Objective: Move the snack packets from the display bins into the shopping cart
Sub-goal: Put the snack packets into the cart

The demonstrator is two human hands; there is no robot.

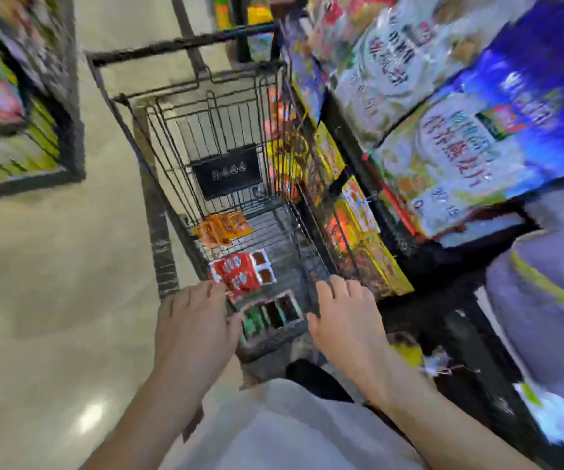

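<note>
Standing at the near end of the shopping cart [175,157], the person had both bare hands on its near rim, with the frame smeared by motion blur. The left hand [194,320] lay at the rim's left corner, its fingers bent forward and down over the edge. The right hand [345,313] sat at the right corner with its fingers curled over the wire in the same way. Each hand gripped the cart alone and carried no packet, and the part of the rim beneath the palms was hidden. Several snack packets lay on the cart's wire floor. Orange packets [223,228] were farthest from the person, a red packet [240,274] lay nearer, and a green and dark packet [270,313] was nearest, between the two hands and partly under the left thumb. A black placard [226,171] hung on the cart's far wire wall. The cart stood close beside the display bins [338,130] on the person's right. There, yellow and orange packets [358,215] filled the lower compartments, and large pale bags with printed characters [460,147] filled those above. Another rack of goods [19,96] stood well apart across the glossy floor [53,249] on the left. A pale garment [290,429] filled the bottom of the view between the forearms.
</note>
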